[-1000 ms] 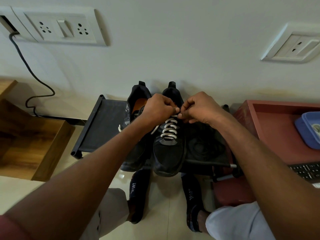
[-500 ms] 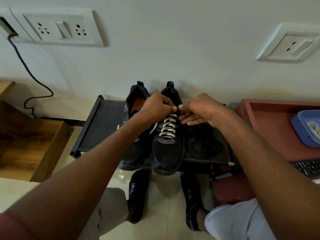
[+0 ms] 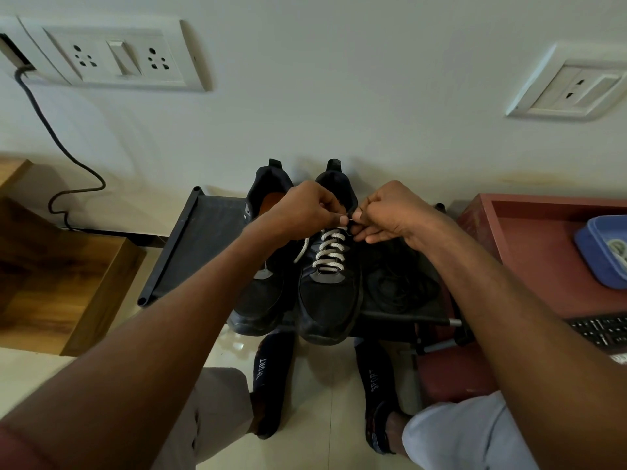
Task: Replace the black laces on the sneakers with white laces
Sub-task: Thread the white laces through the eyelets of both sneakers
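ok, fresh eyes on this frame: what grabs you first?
Dead centre, the left hand and right hand meet at the top of a black sneaker, pinching the white lace that already crisscrosses it. A second sneaker stands just to its left on a dark rack. Below, two black socks reading SPORT rest on the pale floor.
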Available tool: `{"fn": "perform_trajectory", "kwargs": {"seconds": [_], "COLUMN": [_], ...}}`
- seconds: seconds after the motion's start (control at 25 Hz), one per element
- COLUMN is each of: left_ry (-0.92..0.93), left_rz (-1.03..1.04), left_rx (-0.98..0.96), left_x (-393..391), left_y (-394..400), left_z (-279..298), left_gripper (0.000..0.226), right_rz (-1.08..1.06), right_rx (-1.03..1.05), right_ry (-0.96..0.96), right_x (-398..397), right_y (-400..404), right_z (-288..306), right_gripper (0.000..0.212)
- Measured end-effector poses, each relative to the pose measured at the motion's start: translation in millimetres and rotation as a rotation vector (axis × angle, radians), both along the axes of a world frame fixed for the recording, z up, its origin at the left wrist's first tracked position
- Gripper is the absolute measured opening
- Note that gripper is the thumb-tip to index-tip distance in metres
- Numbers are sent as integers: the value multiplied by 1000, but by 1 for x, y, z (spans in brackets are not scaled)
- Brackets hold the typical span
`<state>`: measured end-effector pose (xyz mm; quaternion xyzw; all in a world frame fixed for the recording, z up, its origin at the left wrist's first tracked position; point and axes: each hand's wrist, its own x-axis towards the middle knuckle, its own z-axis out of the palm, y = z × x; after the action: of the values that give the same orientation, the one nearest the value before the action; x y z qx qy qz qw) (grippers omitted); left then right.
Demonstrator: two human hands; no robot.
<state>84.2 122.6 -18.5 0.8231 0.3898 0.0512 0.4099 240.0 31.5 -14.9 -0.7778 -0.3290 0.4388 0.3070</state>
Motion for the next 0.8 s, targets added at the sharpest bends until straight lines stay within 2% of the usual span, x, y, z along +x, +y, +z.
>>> {"fn": "perform_trajectory", "kwargs": {"seconds": [0.2,0.56,0.64,0.8], "left_ry": [61,35,36,49], "left_rz": [2,18,25,31], "left_rx": [41,39,45,81], "left_x": [3,1,2,2], "left_y": [-1,-4,-5,-6], "left_z": [2,4,4,5], "left_gripper": [17,7,7,10], "right_rz": [-8,-24,22,138], "right_rx": [-12,-68,-38,81], "right_ry": [50,116,-12,-516], "right_x": [0,-3,-5,-16], "right_y": [-2,0,-1,0], "right_z": [-5,-7,-12,-18], "right_gripper": [12,12,14,16]}}
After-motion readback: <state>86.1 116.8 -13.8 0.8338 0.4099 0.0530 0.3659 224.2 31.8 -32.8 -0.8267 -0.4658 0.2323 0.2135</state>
